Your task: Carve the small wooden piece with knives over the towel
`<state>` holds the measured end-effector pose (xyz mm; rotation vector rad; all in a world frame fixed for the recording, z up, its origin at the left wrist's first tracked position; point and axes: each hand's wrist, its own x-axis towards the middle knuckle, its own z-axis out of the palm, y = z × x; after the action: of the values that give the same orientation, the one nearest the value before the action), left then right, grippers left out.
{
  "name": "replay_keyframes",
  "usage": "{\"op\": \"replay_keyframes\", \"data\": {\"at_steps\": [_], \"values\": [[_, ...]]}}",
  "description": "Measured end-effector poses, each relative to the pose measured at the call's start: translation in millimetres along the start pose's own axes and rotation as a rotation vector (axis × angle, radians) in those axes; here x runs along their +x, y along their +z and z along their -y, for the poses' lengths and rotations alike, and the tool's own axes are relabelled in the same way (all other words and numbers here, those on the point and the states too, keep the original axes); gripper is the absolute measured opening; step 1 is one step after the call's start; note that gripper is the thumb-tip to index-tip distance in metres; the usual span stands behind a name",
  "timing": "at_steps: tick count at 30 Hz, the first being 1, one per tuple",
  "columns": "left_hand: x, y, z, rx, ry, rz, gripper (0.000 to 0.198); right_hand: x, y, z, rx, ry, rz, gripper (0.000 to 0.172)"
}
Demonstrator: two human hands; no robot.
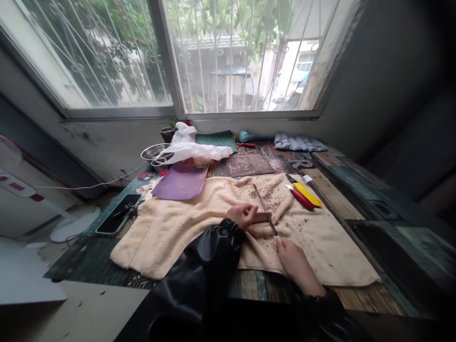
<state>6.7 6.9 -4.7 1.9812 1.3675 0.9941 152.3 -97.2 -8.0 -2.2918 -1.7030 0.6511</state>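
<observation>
My left hand is closed around a small pale wooden piece and holds it down on a cream towel. My right hand grips the handle end of a long thin file. The file lies slanted across the wooden piece, its tip pointing away from me. Brown wood shavings are scattered over the towel around both hands. Black glossy sleeves cover my forearms.
A red-handled knife and a yellow-handled knife lie on the towel's right. A purple mat, brown mat, white plastic bag, metal bowls and a phone surround the towel. A barred window stands behind.
</observation>
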Motion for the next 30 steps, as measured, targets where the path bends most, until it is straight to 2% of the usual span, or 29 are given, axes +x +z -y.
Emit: {"op": "replay_keyframes", "data": {"at_steps": [3, 5, 8, 11, 16, 22, 27, 30], "values": [[8, -6.6, 5, -0.389, -0.22, -0.095, 0.052, 1, -1, 0, 0.024, 0.008, -0.001, 0.041], [12, -9.7, 10, -0.553, -0.328, -0.137, 0.059, 1, 0, 0, 0.035, 0.007, -0.002, 0.041], [15, -11.4, 14, -0.672, -0.341, -0.175, 0.062, 1, 0, -1, 0.029, 0.011, -0.001, 0.04], [13, -10.3, 14, -0.628, -0.288, -0.143, 0.06, 1, 2, -2, 0.022, 0.01, -0.014, 0.04], [8, -6.1, 14, -0.391, -0.078, 0.058, 0.048, 0, 6, -3, 0.032, 0.0, -0.068, 0.04], [12, -10.3, 15, -0.59, -0.216, -0.012, 0.065, -1, 8, -7, 0.17, -0.023, -0.109, 0.039], [8, -11.3, 11, -0.41, -0.115, 0.084, 0.043, 4, 13, -20, 0.507, -0.009, -0.078, 0.041], [6, -9.3, 10, -0.378, -0.118, 0.122, 0.046, 7, 16, -25, 0.652, 0.012, -0.06, 0.042]]}}
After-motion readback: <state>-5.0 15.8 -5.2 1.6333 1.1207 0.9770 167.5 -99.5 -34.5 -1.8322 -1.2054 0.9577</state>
